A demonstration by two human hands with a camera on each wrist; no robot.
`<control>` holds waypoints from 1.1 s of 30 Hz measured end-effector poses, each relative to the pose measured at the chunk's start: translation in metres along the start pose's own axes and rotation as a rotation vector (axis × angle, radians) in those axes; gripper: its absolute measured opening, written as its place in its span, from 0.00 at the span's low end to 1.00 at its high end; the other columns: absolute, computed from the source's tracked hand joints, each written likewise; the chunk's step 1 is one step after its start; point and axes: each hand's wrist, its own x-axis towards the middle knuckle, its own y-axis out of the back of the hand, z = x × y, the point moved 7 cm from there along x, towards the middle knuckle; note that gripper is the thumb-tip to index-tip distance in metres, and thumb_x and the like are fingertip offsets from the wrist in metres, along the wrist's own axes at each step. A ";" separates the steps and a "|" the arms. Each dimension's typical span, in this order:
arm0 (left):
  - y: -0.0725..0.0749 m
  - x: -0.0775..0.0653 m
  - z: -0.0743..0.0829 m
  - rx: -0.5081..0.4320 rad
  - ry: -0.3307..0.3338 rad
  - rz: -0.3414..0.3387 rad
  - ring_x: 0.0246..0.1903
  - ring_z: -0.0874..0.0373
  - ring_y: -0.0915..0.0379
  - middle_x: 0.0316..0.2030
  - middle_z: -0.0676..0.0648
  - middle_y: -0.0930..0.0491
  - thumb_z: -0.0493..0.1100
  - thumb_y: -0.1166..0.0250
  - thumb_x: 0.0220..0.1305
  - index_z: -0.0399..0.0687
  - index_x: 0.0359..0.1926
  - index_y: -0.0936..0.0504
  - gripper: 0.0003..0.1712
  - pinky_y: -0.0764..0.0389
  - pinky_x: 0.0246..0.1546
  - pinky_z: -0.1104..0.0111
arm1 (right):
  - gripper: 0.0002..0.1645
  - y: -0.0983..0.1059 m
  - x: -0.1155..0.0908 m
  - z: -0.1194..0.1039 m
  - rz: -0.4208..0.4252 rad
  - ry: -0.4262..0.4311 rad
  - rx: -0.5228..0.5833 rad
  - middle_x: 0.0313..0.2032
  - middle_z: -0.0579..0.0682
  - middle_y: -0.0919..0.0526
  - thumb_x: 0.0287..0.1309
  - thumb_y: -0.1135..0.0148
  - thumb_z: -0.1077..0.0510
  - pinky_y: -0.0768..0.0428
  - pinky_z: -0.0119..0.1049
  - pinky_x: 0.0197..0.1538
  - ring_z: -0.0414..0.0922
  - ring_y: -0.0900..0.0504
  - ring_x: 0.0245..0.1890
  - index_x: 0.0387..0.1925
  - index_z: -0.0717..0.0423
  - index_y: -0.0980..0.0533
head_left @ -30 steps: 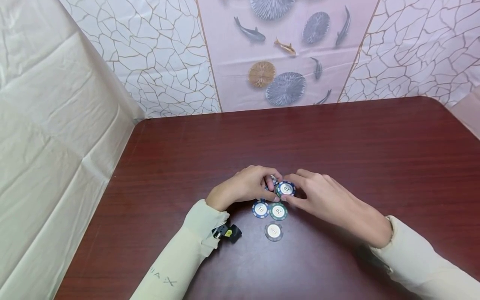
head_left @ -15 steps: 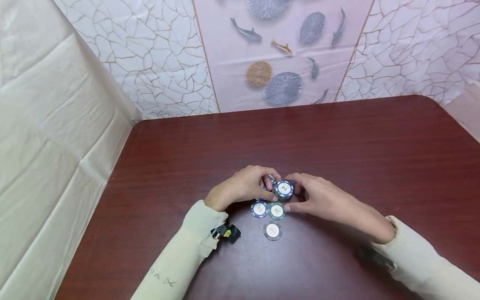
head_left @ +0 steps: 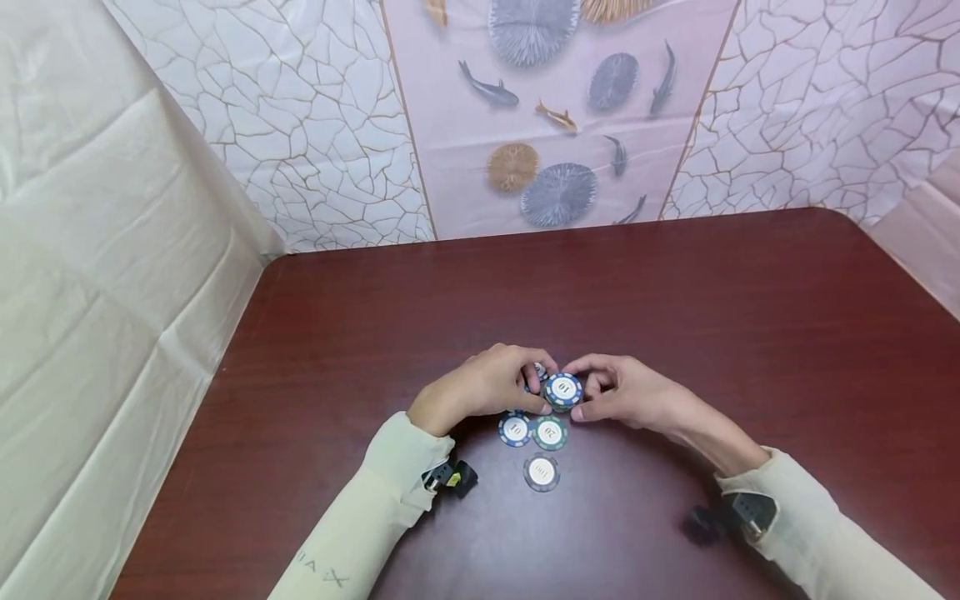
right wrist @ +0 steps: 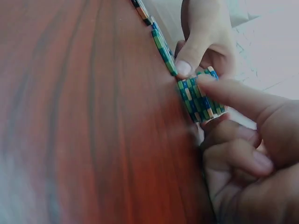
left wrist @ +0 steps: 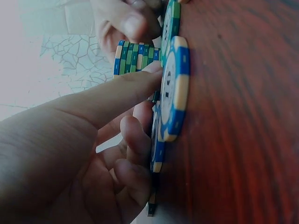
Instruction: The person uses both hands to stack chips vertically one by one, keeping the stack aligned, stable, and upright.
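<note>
A stack of poker chips (head_left: 563, 389) with a blue 10 chip on top stands between both hands. My left hand (head_left: 483, 385) holds its left side between thumb and forefinger; the thumb tip presses low on the stack in the left wrist view. From the right, my right hand (head_left: 645, 396) grips it, and the right wrist view has the thumb across the chips' edges (right wrist: 201, 95). Flat on the table nearer me lie a blue 10 chip (head_left: 515, 430) and a green 20 chip (head_left: 551, 433). More blue chips (head_left: 541, 372) sit partly hidden under the left fingers.
A grey 100 chip (head_left: 542, 472) lies alone on the dark red wooden table (head_left: 405, 308), closer to me. Black camera mounts show at the left wrist (head_left: 450, 477) and right wrist (head_left: 752, 510). Patterned cloth (head_left: 330, 125) hangs behind the table.
The right fingers, on the blue 10 chip at the stack's top a second ago, spread off it and now come in round the stack. The left hand stays at the stack.
</note>
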 end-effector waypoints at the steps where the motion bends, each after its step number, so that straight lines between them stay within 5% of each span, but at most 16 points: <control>1: -0.001 0.000 0.002 0.006 -0.015 -0.007 0.33 0.62 0.23 0.35 0.55 0.18 0.45 0.21 0.63 0.53 0.60 0.17 0.25 0.23 0.38 0.71 | 0.37 -0.001 0.000 0.000 -0.002 0.021 -0.011 0.25 0.46 0.28 0.56 0.24 0.68 0.41 0.30 0.24 0.36 0.38 0.20 0.64 0.71 0.30; 7: 0.000 0.001 0.011 0.038 -0.102 -0.025 0.34 0.63 0.23 0.35 0.52 0.18 0.40 0.22 0.64 0.45 0.60 0.18 0.25 0.22 0.38 0.74 | 0.36 -0.002 0.003 -0.003 0.019 0.109 -0.095 0.23 0.46 0.29 0.52 0.23 0.69 0.33 0.30 0.31 0.36 0.32 0.24 0.61 0.72 0.29; 16: 0.012 -0.005 0.010 -0.010 -0.133 -0.016 0.30 0.61 0.24 0.35 0.52 0.19 0.38 0.23 0.64 0.46 0.60 0.19 0.25 0.22 0.35 0.72 | 0.35 -0.001 0.004 -0.005 0.017 0.104 -0.148 0.22 0.46 0.28 0.54 0.21 0.66 0.35 0.30 0.28 0.37 0.32 0.22 0.63 0.66 0.24; 21: 0.024 -0.010 0.008 -0.022 -0.165 0.050 0.31 0.61 0.24 0.34 0.53 0.19 0.41 0.24 0.66 0.46 0.58 0.16 0.21 0.22 0.35 0.71 | 0.31 -0.002 0.001 -0.002 0.016 0.088 -0.134 0.22 0.46 0.28 0.54 0.21 0.66 0.36 0.30 0.26 0.38 0.33 0.22 0.60 0.63 0.20; 27: 0.049 -0.020 0.000 0.006 -0.134 0.153 0.34 0.61 0.23 0.36 0.53 0.18 0.40 0.28 0.71 0.44 0.57 0.16 0.16 0.20 0.38 0.69 | 0.29 -0.001 0.001 -0.005 0.038 0.082 -0.143 0.22 0.45 0.28 0.54 0.22 0.67 0.37 0.30 0.26 0.38 0.33 0.21 0.59 0.62 0.19; 33: 0.055 -0.026 -0.019 0.071 -0.034 0.119 0.42 0.57 0.23 0.43 0.49 0.18 0.35 0.27 0.68 0.45 0.60 0.16 0.21 0.19 0.46 0.66 | 0.30 -0.002 0.002 -0.003 0.056 0.062 -0.146 0.22 0.45 0.28 0.53 0.22 0.68 0.37 0.30 0.25 0.38 0.33 0.21 0.59 0.62 0.19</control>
